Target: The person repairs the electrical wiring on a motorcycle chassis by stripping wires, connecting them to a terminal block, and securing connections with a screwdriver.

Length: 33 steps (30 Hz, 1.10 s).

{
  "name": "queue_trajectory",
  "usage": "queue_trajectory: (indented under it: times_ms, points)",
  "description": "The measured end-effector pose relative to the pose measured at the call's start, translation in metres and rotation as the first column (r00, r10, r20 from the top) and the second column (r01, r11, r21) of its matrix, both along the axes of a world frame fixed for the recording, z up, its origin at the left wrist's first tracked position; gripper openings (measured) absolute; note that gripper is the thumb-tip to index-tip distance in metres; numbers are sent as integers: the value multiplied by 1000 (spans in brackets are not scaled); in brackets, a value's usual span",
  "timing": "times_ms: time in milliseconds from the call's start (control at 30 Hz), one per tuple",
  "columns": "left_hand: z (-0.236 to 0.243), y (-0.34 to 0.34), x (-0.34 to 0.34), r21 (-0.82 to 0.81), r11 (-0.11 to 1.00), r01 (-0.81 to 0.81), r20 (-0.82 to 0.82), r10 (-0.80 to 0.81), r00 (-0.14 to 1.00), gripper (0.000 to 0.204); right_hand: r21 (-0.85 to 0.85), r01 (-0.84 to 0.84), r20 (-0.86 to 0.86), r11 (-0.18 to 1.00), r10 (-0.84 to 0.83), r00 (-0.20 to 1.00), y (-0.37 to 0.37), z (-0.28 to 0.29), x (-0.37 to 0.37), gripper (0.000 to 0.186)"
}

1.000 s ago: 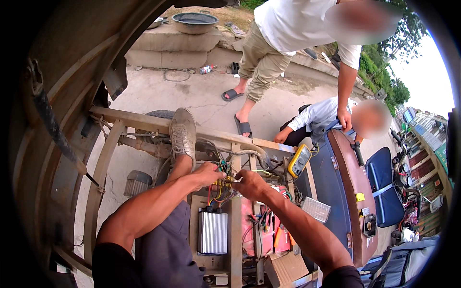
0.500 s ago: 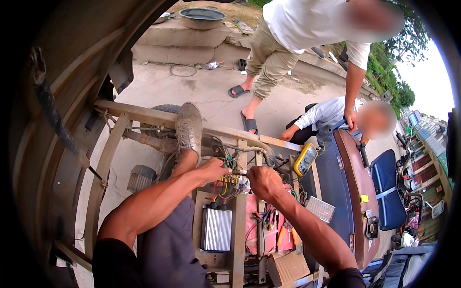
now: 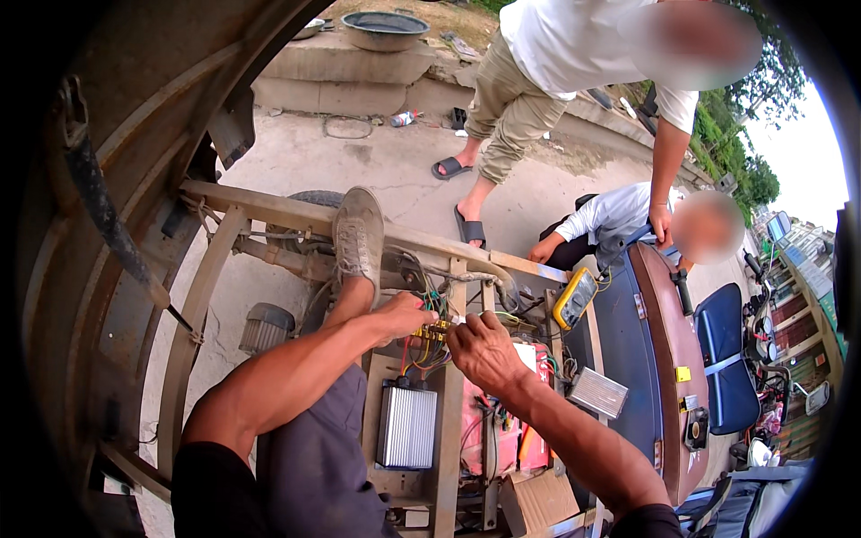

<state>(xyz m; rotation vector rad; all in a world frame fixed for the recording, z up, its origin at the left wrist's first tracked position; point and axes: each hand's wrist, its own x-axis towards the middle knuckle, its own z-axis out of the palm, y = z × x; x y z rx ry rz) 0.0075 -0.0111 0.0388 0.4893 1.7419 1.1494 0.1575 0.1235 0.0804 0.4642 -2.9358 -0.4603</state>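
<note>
Hands meet over a bundle of coloured wires (image 3: 429, 334) on the exposed frame (image 3: 269, 211) of a small vehicle. Left hand (image 3: 401, 316) is curled shut on the wires from the left; right hand (image 3: 482, 351) is closed on them too, fingertips pinching a yellow connector (image 3: 432, 331) at the bundle's middle. Just below the wires sits a ribbed silver box (image 3: 407, 427), and to the right of that box lie red battery blocks (image 3: 498, 435). A grey shoe (image 3: 360, 235) rests on the frame rail just above and left of the wires. Up and to the right of the wires a yellow meter (image 3: 574, 299) leans against the vehicle's dark body panel (image 3: 632, 341). Beyond the meter one person crouches in a white shirt (image 3: 610, 213); another stands behind in sandals (image 3: 452, 167), one hand on the panel.
</note>
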Motion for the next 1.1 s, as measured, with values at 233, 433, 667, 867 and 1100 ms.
queue_trajectory:
  times_ms: [233,433,667,867,1100]
  points:
    - [-12,2,-1,21,999,-40,18,40,999,31,-544,587,478,600,-353,804,7,-12,-13,21]
    - [-4,-2,0,2,1000,-25,14,25,1000,27,-310,277,203,910,-221,954,-5,2,-4,22]
    - [-16,9,2,39,999,-19,45,17,999,24,-146,337,529,930,-215,821,17,-15,-19,21]
    - [-20,2,-2,1,1000,5,-5,-5,1000,21,-239,440,358,865,-343,868,-9,8,-8,17]
    - [-25,4,-2,73,995,-62,133,52,990,21,-369,481,375,795,-347,860,0,2,-7,18]
